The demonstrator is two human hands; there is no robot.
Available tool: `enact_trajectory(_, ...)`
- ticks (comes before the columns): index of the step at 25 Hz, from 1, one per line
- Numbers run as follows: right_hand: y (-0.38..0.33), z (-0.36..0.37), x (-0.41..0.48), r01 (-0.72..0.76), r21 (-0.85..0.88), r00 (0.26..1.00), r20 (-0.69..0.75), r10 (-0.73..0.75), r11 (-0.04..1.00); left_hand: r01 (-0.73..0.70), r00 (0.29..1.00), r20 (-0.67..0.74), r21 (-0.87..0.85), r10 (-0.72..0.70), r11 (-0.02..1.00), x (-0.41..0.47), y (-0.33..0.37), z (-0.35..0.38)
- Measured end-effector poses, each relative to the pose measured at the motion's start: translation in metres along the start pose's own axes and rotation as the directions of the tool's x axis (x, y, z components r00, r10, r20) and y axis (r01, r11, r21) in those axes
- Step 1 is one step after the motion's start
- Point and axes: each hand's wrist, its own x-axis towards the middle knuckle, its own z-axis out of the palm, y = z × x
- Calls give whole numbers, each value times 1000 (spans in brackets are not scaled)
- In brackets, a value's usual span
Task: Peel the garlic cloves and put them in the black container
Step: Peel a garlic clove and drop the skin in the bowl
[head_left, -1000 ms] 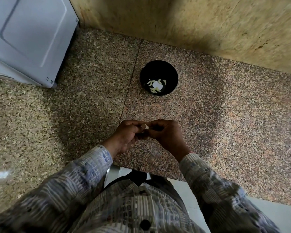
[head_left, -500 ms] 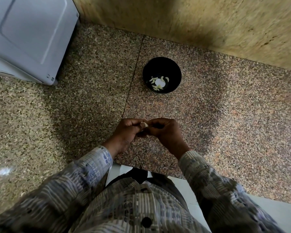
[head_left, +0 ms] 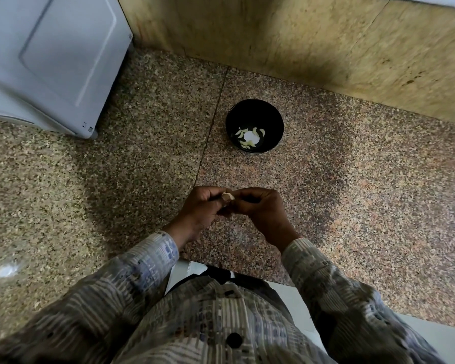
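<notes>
A pale garlic clove (head_left: 228,196) shows between the fingertips of both hands, above the granite counter. My left hand (head_left: 202,208) pinches it from the left with curled fingers. My right hand (head_left: 258,206) meets it from the right, fingers curled round the same clove. Most of the clove is hidden by the fingers. The black container (head_left: 254,126) stands on the counter beyond the hands, apart from them, with several peeled white cloves on its bottom.
A white appliance (head_left: 50,59) fills the back left corner. A yellowish stone wall (head_left: 313,43) runs along the back. The speckled granite counter (head_left: 116,193) stretches to both sides; its front edge lies just under my sleeves.
The hands stay together on the clove with small finger movement. The view has shifted slightly, so the container sits a little higher and further right than before.
</notes>
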Motion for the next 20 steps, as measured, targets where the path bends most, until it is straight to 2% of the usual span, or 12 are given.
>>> enact_trajectory(5,-17,-6,0,46,-50,998,-31,-48,998,-64,996,-60,15,65,998,0,10,10)
enact_trajectory(10,-29,-13,-8,94,-76,989,-111,-102,993,-65,991,-127,-178,43,982,-10,22,29)
enact_trajectory(13,-39,-25,-15,1,173,997,-82,13,985,-21,995,-96,-352,-13,936,-16,33,40)
enact_trajectory(15,-42,-35,-17,-108,383,993,-7,120,917,23,996,-66,-457,-59,889,-18,35,45)
enact_trajectory(16,-42,-40,-18,-144,434,988,17,152,890,37,995,-61,-478,-75,878,-19,35,48)
enact_trajectory(18,-37,-45,-19,-166,449,983,10,181,878,61,991,-73,-475,-108,878,-23,32,54)
enact_trajectory(20,-30,-45,-23,-143,403,985,-32,171,904,76,975,-148,-470,-163,879,-27,26,61)
